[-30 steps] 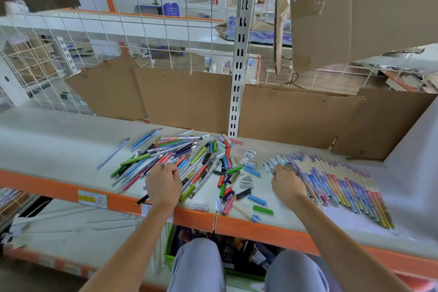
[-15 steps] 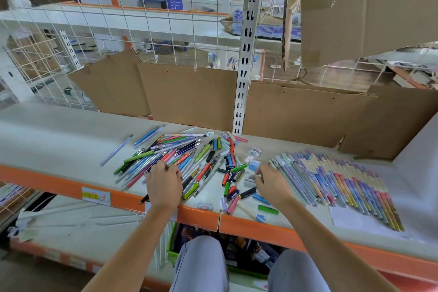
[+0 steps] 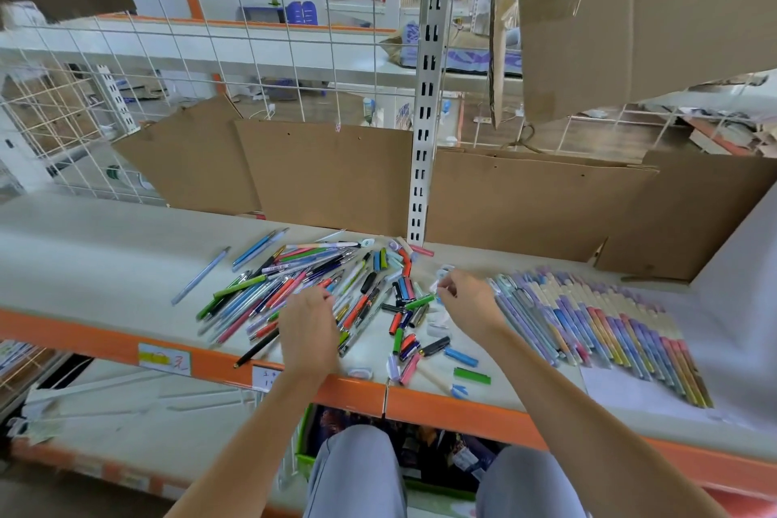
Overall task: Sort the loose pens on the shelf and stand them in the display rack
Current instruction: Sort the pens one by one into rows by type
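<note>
Pens, loose, mixed colours [image 3: 307, 286]: heaped flat on the shelf [image 3: 105, 265], just left of the slotted white upright [image 3: 424, 97]. Short caps and stubs [image 3: 410, 332] scattered at the foot of that upright and toward the orange front lip.

Pens, sorted row [image 3: 609, 328]: laid side by side well right of the upright, pastel barrels fanned in one band, partly on a white sheet [image 3: 622, 391].

Change noted: a second ago the right hand [image 3: 471, 301] rested at the near end of the sorted row; it now sits left of that row, close to the upright's foot, fingers curled and pinching a small pale piece, kind too small to tell. The left hand [image 3: 309, 332] has kept its place on the near side of the heap, left of the upright, knuckles up; its fingers curl down among the pens, but whether they hold one cannot be told. Hands apart.

Reading: one pen appears to have been added to the row, and the right hand has returned for the next piece. Sorting is partway; the heap remains large.

Containers: no display rack in view. A green-rimmed bin [image 3: 307, 433] below the shelf, under the upright, holds dark packaged goods, contents unclear. Cardboard panels [image 3: 328, 168] stand behind the upright.
</note>
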